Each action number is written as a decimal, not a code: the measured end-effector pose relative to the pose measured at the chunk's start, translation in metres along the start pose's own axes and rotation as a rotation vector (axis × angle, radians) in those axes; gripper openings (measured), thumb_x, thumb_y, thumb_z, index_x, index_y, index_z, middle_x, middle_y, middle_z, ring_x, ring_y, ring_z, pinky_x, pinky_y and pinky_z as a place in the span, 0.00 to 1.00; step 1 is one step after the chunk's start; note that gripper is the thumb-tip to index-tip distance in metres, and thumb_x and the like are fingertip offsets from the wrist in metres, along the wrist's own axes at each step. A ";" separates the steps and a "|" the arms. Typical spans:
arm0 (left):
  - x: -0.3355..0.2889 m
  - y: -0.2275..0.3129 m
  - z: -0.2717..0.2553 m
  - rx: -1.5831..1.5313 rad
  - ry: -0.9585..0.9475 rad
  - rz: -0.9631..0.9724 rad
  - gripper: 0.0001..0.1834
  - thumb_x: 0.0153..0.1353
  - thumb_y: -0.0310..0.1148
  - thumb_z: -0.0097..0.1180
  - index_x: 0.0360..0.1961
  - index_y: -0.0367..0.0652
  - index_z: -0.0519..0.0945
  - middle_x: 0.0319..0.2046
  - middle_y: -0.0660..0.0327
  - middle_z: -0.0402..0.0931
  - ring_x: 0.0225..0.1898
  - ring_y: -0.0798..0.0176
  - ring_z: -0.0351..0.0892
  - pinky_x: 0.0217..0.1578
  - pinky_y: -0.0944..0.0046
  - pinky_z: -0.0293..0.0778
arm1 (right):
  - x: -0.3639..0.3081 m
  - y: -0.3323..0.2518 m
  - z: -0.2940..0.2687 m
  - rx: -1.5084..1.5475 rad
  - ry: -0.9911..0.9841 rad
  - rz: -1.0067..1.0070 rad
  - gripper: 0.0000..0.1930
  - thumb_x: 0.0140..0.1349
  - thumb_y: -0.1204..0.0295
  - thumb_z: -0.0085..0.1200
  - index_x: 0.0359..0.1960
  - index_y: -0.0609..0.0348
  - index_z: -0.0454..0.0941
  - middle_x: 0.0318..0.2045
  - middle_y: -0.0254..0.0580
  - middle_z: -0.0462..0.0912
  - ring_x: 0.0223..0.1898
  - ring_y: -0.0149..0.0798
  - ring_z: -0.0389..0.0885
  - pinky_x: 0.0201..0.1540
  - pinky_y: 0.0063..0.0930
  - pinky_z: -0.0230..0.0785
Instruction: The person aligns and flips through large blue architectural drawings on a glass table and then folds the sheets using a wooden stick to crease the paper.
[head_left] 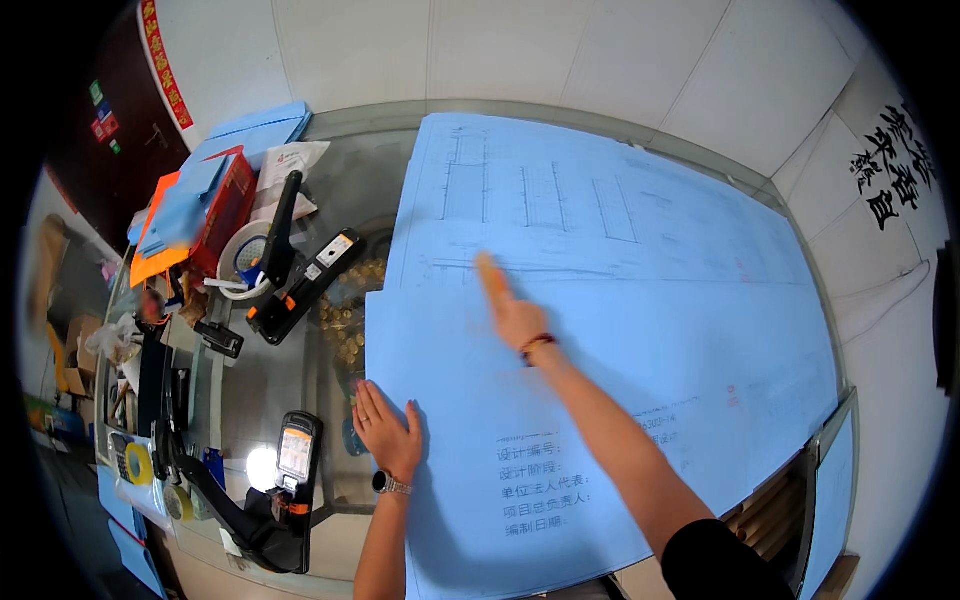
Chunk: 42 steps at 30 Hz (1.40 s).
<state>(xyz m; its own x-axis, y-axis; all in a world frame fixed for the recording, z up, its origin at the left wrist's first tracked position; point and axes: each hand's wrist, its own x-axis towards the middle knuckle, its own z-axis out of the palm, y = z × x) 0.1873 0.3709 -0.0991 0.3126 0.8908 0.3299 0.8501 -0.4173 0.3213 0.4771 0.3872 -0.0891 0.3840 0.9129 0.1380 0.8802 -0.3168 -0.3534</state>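
Note:
A large blue drawing sheet (600, 350), folded over in its lower part, lies over the glass-topped table. My left hand (388, 432) rests flat on its left edge, thumb apart from the outstretched fingers; a watch is on that wrist. Farther in, my right hand (518, 320) is over the sheet near the upper edge of the folded-over part. Its fingers look closed around a narrow yellowish-tan piece (489, 272) that points away from me. Motion blurs that piece, so its kind is unclear. Line drawings show on the far part of the sheet.
Two black long-arm staplers (318, 275) (290, 500) stand left of the sheet. Beyond them are a white tape roll (236, 262), a red box (222, 210) and blue folded papers (255, 135). Yellow tape (139, 464) lies at far left. Rolled tubes (770, 515) sit under the right side.

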 end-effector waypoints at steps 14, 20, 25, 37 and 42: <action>-0.007 0.000 0.013 0.134 -0.059 0.049 0.33 0.64 0.47 0.36 0.64 0.36 0.53 0.64 0.47 0.51 0.65 0.49 0.51 0.62 0.52 0.47 | -0.039 0.066 -0.018 0.102 -0.222 -0.020 0.26 0.58 0.66 0.43 0.60 0.53 0.61 0.24 0.55 0.80 0.28 0.56 0.78 0.30 0.46 0.68; -0.009 0.001 0.017 0.154 -0.069 0.131 0.30 0.65 0.39 0.38 0.64 0.35 0.52 0.63 0.44 0.50 0.64 0.45 0.51 0.61 0.52 0.49 | -0.066 0.255 -0.096 -0.094 0.007 0.307 0.29 0.58 0.60 0.42 0.61 0.51 0.54 0.20 0.50 0.79 0.22 0.53 0.78 0.26 0.48 0.67; 0.002 0.044 0.023 0.393 -0.272 -0.132 0.35 0.64 0.46 0.38 0.65 0.36 0.47 0.66 0.47 0.44 0.67 0.44 0.40 0.63 0.44 0.37 | -0.116 0.437 -0.197 -0.227 0.054 0.560 0.32 0.59 0.60 0.40 0.64 0.50 0.45 0.21 0.51 0.79 0.20 0.52 0.77 0.22 0.46 0.65; 0.012 0.535 0.195 0.107 -0.273 0.212 0.35 0.62 0.55 0.38 0.66 0.51 0.51 0.67 0.58 0.44 0.68 0.49 0.37 0.63 0.40 0.32 | -0.142 0.579 -0.232 0.009 0.043 0.399 0.18 0.57 0.59 0.45 0.46 0.51 0.72 0.23 0.51 0.80 0.27 0.53 0.79 0.30 0.47 0.70; 0.009 0.542 0.194 0.137 -0.263 0.224 0.36 0.61 0.56 0.38 0.66 0.52 0.51 0.68 0.60 0.42 0.69 0.51 0.37 0.63 0.41 0.33 | -0.204 0.735 -0.317 -0.206 0.140 0.604 0.16 0.58 0.58 0.43 0.41 0.55 0.73 0.24 0.50 0.81 0.27 0.53 0.79 0.32 0.49 0.70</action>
<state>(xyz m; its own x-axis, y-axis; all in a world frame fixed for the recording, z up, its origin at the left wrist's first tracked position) 0.7335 0.1878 -0.0938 0.5806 0.8031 0.1340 0.7913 -0.5953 0.1393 1.1338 -0.1135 -0.0832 0.8481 0.5212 0.0948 0.5283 -0.8190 -0.2241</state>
